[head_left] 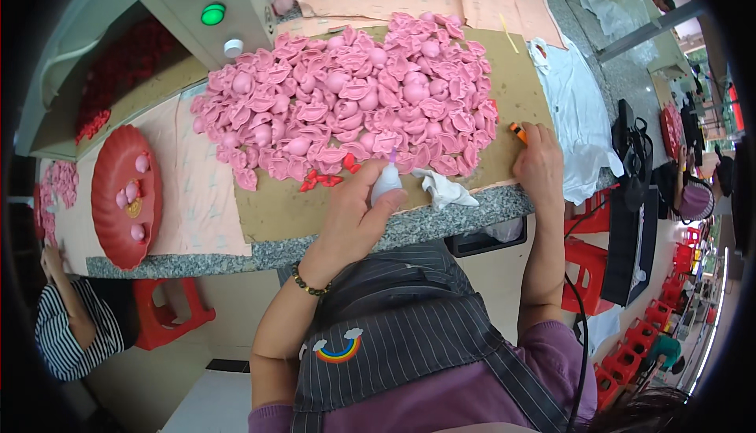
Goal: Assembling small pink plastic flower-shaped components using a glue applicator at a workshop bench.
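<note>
My left hand (356, 211) is closed around a small white squeeze bottle (386, 185) with a thin purple tip. The tip points up at the near edge of a wide heap of pink moulded pieces (346, 98), some rounded and some leaf-like or shell-like. Close by lie a few small red pieces (321, 180). My right hand (542, 167) rests by the board's right side, fingers curled on a small orange-and-black tool (517, 132) whose kind I cannot make out. Between my hands, a crumpled white cloth (445, 189) lies at the table's front edge.
A red scalloped tray (126, 253) with several pink pieces stands at left, before a machine with red and green buttons (213, 14). White plastic sheeting (573, 118) hangs over the right edge. Another person in stripes (75, 330) sits at far left. Red stools (587, 275) stand around.
</note>
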The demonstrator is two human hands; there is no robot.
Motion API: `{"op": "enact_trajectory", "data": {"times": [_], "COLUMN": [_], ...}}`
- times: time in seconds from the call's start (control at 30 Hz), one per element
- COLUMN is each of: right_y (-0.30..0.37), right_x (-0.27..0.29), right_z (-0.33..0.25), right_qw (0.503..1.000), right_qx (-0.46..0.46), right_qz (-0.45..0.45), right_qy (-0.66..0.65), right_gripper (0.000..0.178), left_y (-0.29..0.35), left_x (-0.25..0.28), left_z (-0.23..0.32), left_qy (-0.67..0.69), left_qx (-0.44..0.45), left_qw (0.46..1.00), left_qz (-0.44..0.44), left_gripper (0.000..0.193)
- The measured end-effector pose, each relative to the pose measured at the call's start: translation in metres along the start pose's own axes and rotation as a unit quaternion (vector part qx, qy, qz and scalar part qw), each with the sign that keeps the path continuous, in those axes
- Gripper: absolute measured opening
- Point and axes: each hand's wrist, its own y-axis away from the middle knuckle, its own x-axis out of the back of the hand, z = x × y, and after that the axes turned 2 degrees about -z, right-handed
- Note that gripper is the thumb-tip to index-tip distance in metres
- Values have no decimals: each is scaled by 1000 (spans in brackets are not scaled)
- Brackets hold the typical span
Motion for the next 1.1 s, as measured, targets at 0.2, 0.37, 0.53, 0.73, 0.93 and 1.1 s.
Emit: {"op": "enact_trajectory", "data": {"times": [0.2,0.37,0.53,0.73,0.93,1.1], "right_y": [7,10,15,4,1,-3], "right_x": [-16,-3,1,-1,-29,-31], "right_z": [-2,-24,-99,-135,-119,-115], "right_qw": [991,780,637,741,724,748], "right_qx": [-41,-184,-85,-51,-34,-9], "right_qz": [129,64,-47,-123,-77,-96], "right_qy": [-14,-594,-765,-658,-684,-656], "right_gripper": [30,25,26,24,49,68], "left_y": [4,5,10,17,14,13], "left_x": [1,3,6,9,8,8], "left_z": [4,3,3,-5,10,10], "left_qy": [-80,-98,-26,72,-59,-68], "left_qx": [-16,-62,-59,-36,-50,-71], "left_qw": [997,993,998,996,997,995], "left_qz": [3,4,-1,27,-9,-1], "left_gripper": [30,28,32,28,25,24]}}
